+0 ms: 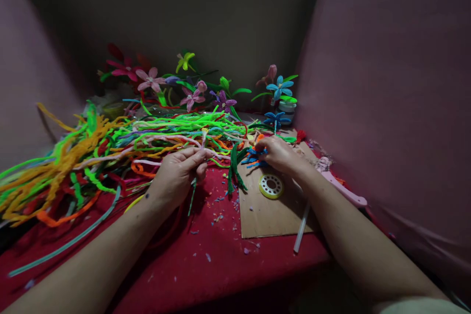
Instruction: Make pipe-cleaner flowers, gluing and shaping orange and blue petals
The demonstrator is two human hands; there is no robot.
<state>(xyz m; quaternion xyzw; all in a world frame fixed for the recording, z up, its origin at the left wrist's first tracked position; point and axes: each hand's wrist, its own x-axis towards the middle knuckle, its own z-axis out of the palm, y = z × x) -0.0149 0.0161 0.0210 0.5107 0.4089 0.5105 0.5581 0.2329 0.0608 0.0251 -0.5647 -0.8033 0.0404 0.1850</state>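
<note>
Pinched between thumb and fingers, my left hand [187, 167] holds a pipe-cleaner flower stem upright. Its pale top [204, 136] ends in a yellow tip, and a thin green stem [192, 198] hangs below the fingers. My right hand [276, 153] is closed, fingertips down in a small pile of blue and orange pipe-cleaner pieces [253, 158] on a cardboard sheet [257, 216]. Whether the fingertips grip a piece is hidden. Between the hands lie dark green pipe-cleaner pieces [234, 167]. A roll of clear tape [271, 186] sits just below my right hand.
Bundles of coloured pipe cleaners [95, 142] cover the left and back of the red cloth [176, 270]. Finished pipe-cleaner flowers [150, 79] stand behind. A glue stick [301, 228] crosses the cardboard's front edge. A pink handle [344, 190] lies right, beside the wall [375, 83].
</note>
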